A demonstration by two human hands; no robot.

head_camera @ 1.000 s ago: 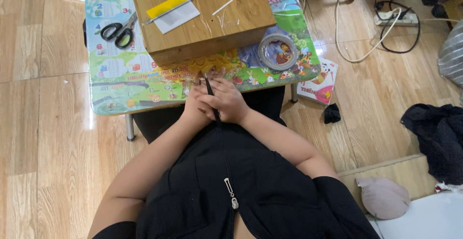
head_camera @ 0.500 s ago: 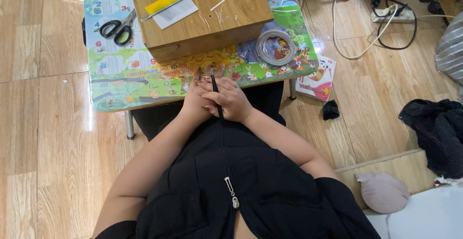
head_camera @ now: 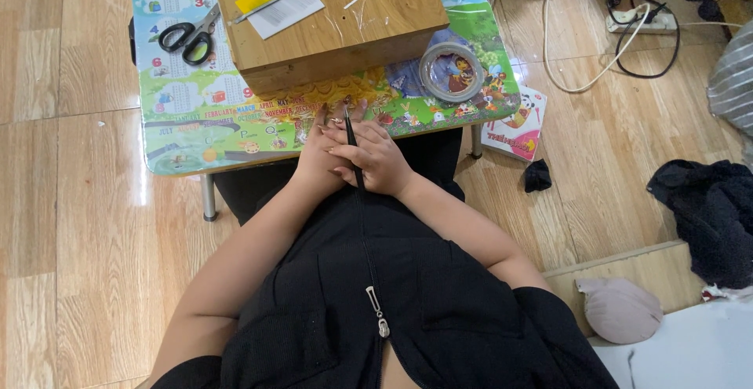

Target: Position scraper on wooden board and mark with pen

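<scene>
Both hands meet at the near edge of a small table covered with a colourful printed mat (head_camera: 196,122). My right hand (head_camera: 376,158) grips a thin dark stick-like tool (head_camera: 350,136) that points away from me, tip over the mat. My left hand (head_camera: 318,150) lies against the right one, fingers spread along the tool; whether it grips anything I cannot tell. A wooden box (head_camera: 329,24) stands just beyond the hands, with a yellow and white card (head_camera: 278,1) and thin sticks on its top.
Black-handled scissors (head_camera: 188,34) lie on the mat at the left. A roll of clear tape (head_camera: 451,71) sits right of the box. On the wooden floor: a book (head_camera: 518,130), cables and a power strip (head_camera: 639,20), dark clothing (head_camera: 710,209), a pinkish cushion (head_camera: 620,310).
The view has shifted slightly, so the table sits a little lower in frame. The hands stay together at the table edge with the tool; the tool has tilted a little.
</scene>
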